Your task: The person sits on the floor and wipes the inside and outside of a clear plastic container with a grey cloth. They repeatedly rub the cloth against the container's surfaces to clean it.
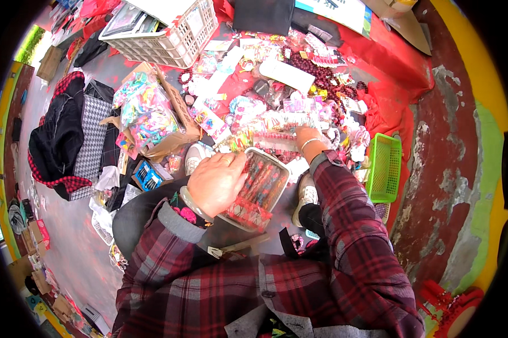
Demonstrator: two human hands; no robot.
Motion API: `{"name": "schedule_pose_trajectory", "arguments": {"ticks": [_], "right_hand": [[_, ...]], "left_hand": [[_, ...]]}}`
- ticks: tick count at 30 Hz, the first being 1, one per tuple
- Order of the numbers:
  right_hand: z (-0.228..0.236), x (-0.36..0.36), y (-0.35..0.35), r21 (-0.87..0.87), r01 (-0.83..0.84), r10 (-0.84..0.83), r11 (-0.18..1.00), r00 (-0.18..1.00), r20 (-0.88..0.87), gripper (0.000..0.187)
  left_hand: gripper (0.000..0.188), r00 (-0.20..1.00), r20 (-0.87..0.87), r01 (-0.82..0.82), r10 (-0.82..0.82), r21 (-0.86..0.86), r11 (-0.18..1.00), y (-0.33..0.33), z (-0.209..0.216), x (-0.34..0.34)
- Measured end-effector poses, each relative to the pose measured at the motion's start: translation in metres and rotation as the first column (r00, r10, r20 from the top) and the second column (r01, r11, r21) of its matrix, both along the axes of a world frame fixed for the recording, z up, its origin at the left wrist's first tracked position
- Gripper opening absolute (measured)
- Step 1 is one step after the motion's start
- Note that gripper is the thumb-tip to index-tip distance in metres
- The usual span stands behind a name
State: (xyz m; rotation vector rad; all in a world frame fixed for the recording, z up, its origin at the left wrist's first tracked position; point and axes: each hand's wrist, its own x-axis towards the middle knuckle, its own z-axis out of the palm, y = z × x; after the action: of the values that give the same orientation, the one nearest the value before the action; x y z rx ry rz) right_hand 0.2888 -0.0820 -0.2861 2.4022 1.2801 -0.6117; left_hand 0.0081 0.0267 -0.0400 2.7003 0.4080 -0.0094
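Fingers [238, 162] of the left hand [213, 183] curl at the tray's [281, 192] left rim, mid-frame, those of the right hand [309, 137] lie among packets [273, 142] near centre, clamped or loose cannot tell; keeping the tray level should prevent spills.

Grey floor [76, 248], partly under a red sheet [397, 73].
Small packets [299, 105] crowd around the right hand [309, 139], dark red beads [317, 72] beyond; rightward stands a green basket [384, 169]. Beyond the left hand [215, 185], an open cardboard box [178, 115].
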Motion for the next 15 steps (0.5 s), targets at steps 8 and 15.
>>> {"name": "schedule_pose_trajectory", "arguments": {"ticks": [8, 15], "right_hand": [[0.119, 0.004, 0.014, 0.099, -0.202, 0.198, 0.974, 0.979, 0.047, 0.027], [0.253, -0.095, 0.013, 0.428, -0.318, 0.169, 0.846, 0.922, 0.349, 0.013]], "left_hand": [[0.038, 0.975, -0.22, -0.016, 0.003, -0.06, 0.998, -0.007, -0.016, 0.005], [0.057, 0.762, 0.103, -0.172, 0.64, -0.92, 0.352, 0.01, -0.106, 0.027]]}}
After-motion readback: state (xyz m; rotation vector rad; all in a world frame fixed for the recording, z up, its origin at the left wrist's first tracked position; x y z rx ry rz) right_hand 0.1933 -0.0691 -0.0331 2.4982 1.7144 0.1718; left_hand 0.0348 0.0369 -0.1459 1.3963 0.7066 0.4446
